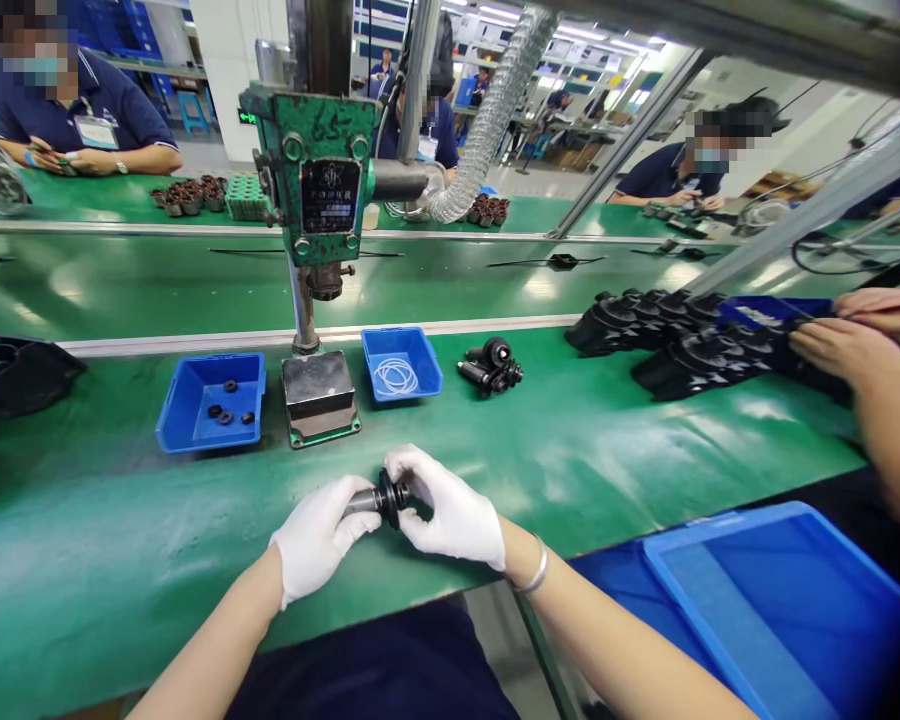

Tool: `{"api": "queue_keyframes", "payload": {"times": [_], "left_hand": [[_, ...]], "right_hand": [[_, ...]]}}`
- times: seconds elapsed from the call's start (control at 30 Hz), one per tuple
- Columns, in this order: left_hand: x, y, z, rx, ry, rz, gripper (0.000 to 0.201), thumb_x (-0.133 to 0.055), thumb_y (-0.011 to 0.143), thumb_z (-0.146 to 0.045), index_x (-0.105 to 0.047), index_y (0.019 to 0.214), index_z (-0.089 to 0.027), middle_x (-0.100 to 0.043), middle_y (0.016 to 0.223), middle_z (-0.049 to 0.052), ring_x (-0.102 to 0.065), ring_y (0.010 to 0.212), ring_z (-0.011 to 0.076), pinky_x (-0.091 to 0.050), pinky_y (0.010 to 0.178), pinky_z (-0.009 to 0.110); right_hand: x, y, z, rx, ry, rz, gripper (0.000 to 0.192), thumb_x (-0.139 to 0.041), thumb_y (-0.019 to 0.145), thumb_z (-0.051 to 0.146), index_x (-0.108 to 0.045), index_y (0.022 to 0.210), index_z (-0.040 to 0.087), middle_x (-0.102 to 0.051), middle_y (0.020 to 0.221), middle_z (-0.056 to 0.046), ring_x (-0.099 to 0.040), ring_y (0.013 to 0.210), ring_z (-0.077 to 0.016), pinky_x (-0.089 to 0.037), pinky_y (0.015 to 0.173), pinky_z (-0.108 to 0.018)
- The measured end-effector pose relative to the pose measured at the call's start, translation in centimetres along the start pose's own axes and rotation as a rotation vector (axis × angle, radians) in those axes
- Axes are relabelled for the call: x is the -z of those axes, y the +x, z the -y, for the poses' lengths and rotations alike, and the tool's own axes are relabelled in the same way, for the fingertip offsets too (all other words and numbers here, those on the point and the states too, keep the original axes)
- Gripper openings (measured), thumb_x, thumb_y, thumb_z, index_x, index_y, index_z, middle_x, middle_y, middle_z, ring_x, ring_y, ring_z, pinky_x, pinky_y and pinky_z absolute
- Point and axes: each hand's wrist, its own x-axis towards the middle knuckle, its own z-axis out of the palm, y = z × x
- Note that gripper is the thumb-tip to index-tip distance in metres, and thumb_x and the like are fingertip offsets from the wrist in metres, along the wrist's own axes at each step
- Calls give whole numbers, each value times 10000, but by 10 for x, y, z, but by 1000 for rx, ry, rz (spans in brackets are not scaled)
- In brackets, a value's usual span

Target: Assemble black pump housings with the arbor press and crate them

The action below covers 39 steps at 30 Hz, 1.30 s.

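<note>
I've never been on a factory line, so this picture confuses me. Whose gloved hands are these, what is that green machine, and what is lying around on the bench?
The camera sits on a worker's head, looking down. The left hand and right hand, in white gloves, hold a small black part together above the green bench. Behind stands a green hand press. Beside it are a blue tray of black rings and a blue tray with a white loop. More black parts lie to the right, where a co-worker's bare hands handle stacked black pieces.
</note>
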Motion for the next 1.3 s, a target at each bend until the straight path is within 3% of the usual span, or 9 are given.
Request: {"api": "queue_keyframes", "payload": {"times": [0.27,0.4,0.47,0.53,0.63,0.77,1.07,1.2,1.3], "left_hand": [[3,-2,-7,-25,49,-102,322,-405,961,-387,-525,1198,-206,-649,1157,78,-612,1060,229,-485,930,377],[33,-24,-3,-88,182,-673,400,-386,968,-378,-485,1316,-207,-559,1294,105,-542,1191,248,-418,1056,427],[58,-37,11,11,301,-1025,447,-437,946,-410,-503,1320,-174,-536,1314,139,-497,1244,294,-386,1089,467],[83,-46,30,204,379,-1196,534,-460,925,-455,-494,1347,-130,-531,1308,188,-447,1291,350,-392,1078,513],[108,-48,58,464,362,-1087,595,-449,912,-494,-474,1372,-118,-612,1187,191,-539,1192,369,-432,1020,550],[116,-39,75,552,272,-907,518,-395,935,-438,-454,1379,-178,-630,1246,144,-614,1117,297,-468,994,441],[95,-58,49,699,435,-845,493,-364,951,-463,-463,1364,-214,-689,1134,125,-678,944,293,-517,766,394],[106,-57,29,554,838,-829,441,-346,975,-372,-513,1322,-158,-634,1234,154,-611,1083,308,-467,896,405],[120,-34,24,412,960,-517,385,-414,934,-194,-555,1292,-181,-616,1279,149,-605,1077,315,-443,916,430]], "right_hand": [[-6,15,-1,-42,111,-106,324,-540,599,65,-449,862,232,-468,844,6,-457,729,-148,-452,664,-284],[-7,21,5,-202,773,-124,287,-639,746,238,-408,916,249,-494,859,21,-514,607,-121,-423,512,-247],[-6,24,8,-206,1002,-91,308,-662,774,295,-403,937,257,-534,927,10,-543,598,-121,-396,495,-240],[-5,29,12,-161,1142,-54,336,-685,765,321,-413,953,259,-568,970,-8,-549,609,-125,-372,499,-237],[-7,38,16,-114,1264,0,375,-703,752,343,-425,988,258,-611,993,-39,-559,662,-142,-351,509,-230],[-13,49,18,-108,1308,49,371,-709,759,327,-450,1012,245,-634,1015,-56,-564,662,-138,-358,522,-231],[-18,46,-5,-207,1326,-4,274,-669,786,234,-489,993,235,-628,1044,-70,-599,695,-152,-361,546,-229],[-19,47,-4,-233,1315,-19,271,-669,775,217,-501,986,235,-587,995,-40,-574,645,-129,-368,541,-234],[-20,48,-2,-249,1309,1,274,-669,769,200,-499,982,233,-561,961,-30,-586,664,-137,-377,542,-234]]}}
